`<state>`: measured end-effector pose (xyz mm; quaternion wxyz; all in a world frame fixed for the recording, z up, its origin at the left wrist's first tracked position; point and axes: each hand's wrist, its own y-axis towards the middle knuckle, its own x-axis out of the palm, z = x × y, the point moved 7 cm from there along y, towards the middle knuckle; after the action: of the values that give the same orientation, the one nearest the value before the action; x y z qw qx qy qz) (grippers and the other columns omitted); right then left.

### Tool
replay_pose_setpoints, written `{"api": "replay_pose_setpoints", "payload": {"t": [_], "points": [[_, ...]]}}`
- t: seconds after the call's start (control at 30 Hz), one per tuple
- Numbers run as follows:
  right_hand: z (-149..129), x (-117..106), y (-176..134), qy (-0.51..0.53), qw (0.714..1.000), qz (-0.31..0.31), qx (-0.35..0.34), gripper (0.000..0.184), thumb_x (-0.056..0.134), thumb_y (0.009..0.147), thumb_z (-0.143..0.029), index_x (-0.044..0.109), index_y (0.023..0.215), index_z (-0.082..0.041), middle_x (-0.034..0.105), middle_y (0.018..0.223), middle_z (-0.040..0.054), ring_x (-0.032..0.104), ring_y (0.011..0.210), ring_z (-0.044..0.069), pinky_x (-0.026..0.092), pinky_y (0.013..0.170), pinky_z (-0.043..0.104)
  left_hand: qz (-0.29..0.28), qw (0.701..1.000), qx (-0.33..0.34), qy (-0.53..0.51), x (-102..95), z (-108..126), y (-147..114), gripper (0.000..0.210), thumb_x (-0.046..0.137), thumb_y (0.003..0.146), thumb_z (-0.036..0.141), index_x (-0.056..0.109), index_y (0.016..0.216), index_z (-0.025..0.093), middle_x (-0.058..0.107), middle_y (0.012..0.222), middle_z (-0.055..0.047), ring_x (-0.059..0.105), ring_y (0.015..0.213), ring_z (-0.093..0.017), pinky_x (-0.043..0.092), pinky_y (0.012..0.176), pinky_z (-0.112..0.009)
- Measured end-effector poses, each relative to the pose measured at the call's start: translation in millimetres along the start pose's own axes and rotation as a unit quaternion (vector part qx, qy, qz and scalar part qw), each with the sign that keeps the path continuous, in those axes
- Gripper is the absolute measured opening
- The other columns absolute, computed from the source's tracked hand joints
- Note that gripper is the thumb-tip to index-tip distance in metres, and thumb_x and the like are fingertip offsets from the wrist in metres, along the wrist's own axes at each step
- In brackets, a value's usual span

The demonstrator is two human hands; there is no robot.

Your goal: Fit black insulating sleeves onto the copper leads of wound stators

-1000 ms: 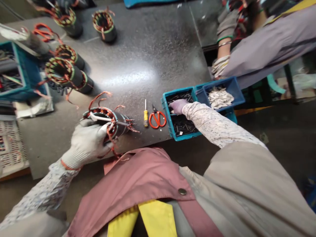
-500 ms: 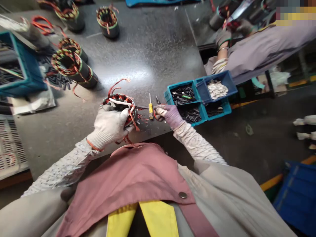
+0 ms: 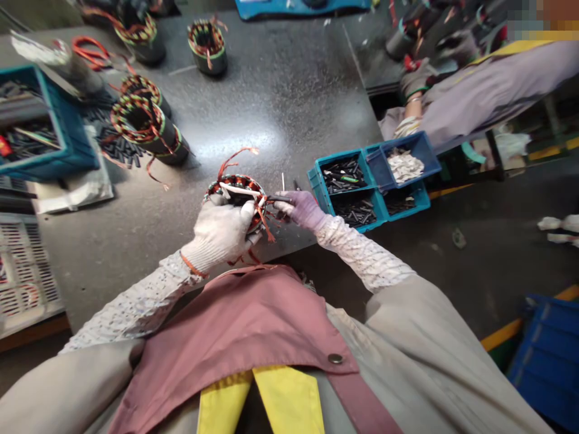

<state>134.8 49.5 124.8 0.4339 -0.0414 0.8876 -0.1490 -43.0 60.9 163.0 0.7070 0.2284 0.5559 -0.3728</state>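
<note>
A motor stator (image 3: pixel 238 182) with copper-orange windings stands at the table's front edge. My left hand (image 3: pixel 221 228), in a white glove, is closed round its near side, thumb on the rim. A white sleeve (image 3: pixel 240 190) lies across the stator's top, and stranded orange leads (image 3: pixel 268 229) hang from the rim. From the right rim a thin black sleeve (image 3: pixel 279 198) runs to my right hand (image 3: pixel 299 210), gloved in purplish white, whose fingers pinch its end. Behind these fingers a screwdriver shaft (image 3: pixel 283 181) shows; its handle is hidden. A dark pointed tool tip (image 3: pixel 296 185) pokes out beside it.
Divided blue bins (image 3: pixel 319 199) with black sleeves and white pieces stand at right. More stators (image 3: pixel 207 48) are at the back left, by a blue crate (image 3: pixel 67 150) and loose black sleeves (image 3: pixel 120 147). A co-worker's gloved hand (image 3: pixel 415 78) is at upper right.
My right hand has moved closer to the stator and now covers the screwdriver's yellow handle. My left hand keeps its hold on the stator. The whole view has shifted slightly.
</note>
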Motion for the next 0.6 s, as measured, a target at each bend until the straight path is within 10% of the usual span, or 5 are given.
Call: {"api": "replay_pose_setpoints", "payload": {"t": [0.4, 0.6], "points": [[-12, 13, 10, 0.080, 0.985, -0.144, 0.054, 0.015, 0.054, 0.090, -0.016, 0.068, 0.083, -0.015, 0.068, 0.066, 0.0008, 0.058, 0.052, 0.011, 0.047, 0.055, 0.021, 0.001, 1.000, 0.003, -0.013, -1.9, 1, -5, 0.052, 0.048, 0.083, 0.045, 0.062, 0.121, 0.012, 0.076, 0.091, -0.015, 0.071, 0.089, -0.032, 0.044, 0.092, -0.047], [-27, 35, 19, 0.053, 0.985, -0.152, 0.056, 0.018, 0.056, 0.093, -0.022, 0.069, 0.084, -0.013, 0.070, 0.076, 0.0041, 0.066, 0.069, 0.016, 0.051, 0.068, 0.027, 0.050, 0.999, 0.002, 0.013, -8.0, -5, -13, 0.044, 0.047, 0.084, 0.040, 0.066, 0.112, 0.012, 0.077, 0.088, -0.014, 0.073, 0.085, -0.031, 0.048, 0.088, -0.045]]}}
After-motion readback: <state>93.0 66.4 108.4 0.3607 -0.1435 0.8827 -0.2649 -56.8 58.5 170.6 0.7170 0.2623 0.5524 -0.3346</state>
